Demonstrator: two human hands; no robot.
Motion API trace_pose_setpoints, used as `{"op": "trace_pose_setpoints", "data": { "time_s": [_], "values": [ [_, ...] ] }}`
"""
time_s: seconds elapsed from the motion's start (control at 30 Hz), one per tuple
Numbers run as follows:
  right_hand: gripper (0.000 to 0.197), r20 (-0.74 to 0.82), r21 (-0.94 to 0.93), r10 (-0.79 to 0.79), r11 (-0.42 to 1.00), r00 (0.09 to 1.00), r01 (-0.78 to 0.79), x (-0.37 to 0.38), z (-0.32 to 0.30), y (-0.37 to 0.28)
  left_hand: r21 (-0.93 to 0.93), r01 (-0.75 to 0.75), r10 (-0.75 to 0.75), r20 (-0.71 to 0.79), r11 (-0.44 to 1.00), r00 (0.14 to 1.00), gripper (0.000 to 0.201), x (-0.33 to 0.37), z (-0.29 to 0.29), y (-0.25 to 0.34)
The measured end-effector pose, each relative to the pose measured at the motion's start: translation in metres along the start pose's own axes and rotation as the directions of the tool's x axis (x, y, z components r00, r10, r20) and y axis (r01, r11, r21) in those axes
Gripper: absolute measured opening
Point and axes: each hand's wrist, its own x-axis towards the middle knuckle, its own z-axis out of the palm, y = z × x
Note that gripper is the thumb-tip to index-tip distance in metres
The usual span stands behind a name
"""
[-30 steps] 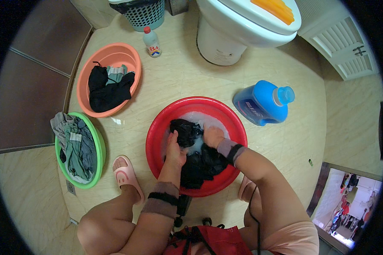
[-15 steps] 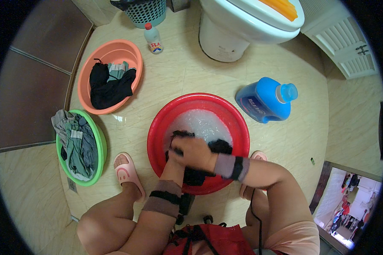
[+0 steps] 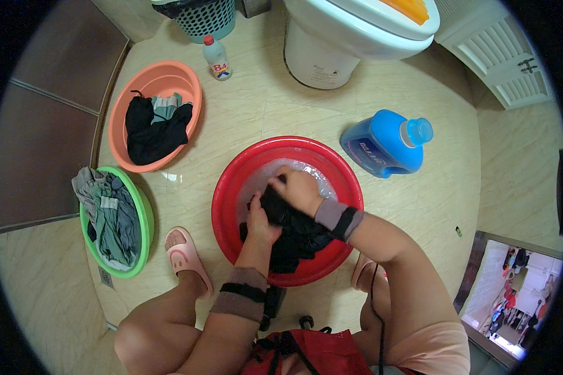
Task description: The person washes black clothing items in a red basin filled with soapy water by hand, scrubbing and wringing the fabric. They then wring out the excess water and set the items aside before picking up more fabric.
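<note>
A red basin (image 3: 226,181) with whitish sudsy water stands on the floor before me, between my feet. Bunched wet black cloth (image 3: 294,240), some kind of garment, fills its near half. My left hand (image 3: 262,222) grips the cloth at its left side, thumb pointing up along it. My right hand (image 3: 297,190) is over the far part of the basin, fingers bent round the upper end of the same cloth. Part of the fabric between the hands is hidden by the right hand and wrist.
A blue detergent bottle (image 3: 385,144) stands right of the basin. To the left are an orange basin (image 3: 194,94) and a green basin (image 3: 147,215), both holding clothes. Farther off are a small white bottle (image 3: 218,59), a lattice bin (image 3: 206,22) and a toilet (image 3: 319,56).
My hands were close together over the black cloth; now the right hand has moved away, up and right, and the cloth shows stretched between them. The view has shifted slightly.
</note>
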Motion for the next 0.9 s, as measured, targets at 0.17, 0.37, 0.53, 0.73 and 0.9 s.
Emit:
{"op": "trace_pose_setpoints", "data": {
  "time_s": [0.17,0.37,0.53,0.73,0.9],
  "values": [
    [0.049,0.064,-0.099,0.121,0.988,0.991,-0.115,-0.018,0.009,0.044,0.49,-0.4,0.497,-0.081,0.775,0.864,0.055,-0.003,0.006,0.016],
    [0.031,0.14,-0.302,0.054,0.953,0.989,-0.01,-0.003,0.038,0.068,0.382,-0.302,0.33,-0.007,0.873,0.944,0.056,0.008,-0.018,0.016],
    [0.029,0.027,0.138,-0.132,0.982,0.991,0.127,-0.011,0.024,0.001,0.14,-0.271,0.26,0.09,0.952,0.961,0.056,0.006,-0.013,0.017],
    [0.032,0.082,0.368,-0.493,0.823,0.866,0.433,-0.08,-0.009,-0.083,-0.023,-0.224,0.222,0.269,0.974,0.937,0.055,-0.031,0.008,0.027],
    [0.029,-0.058,0.05,-0.428,0.901,0.902,0.431,-0.033,-0.001,-0.049,-0.05,-0.101,0.11,0.23,0.994,0.967,0.054,0.0,-0.009,0.003]
  ]
}}
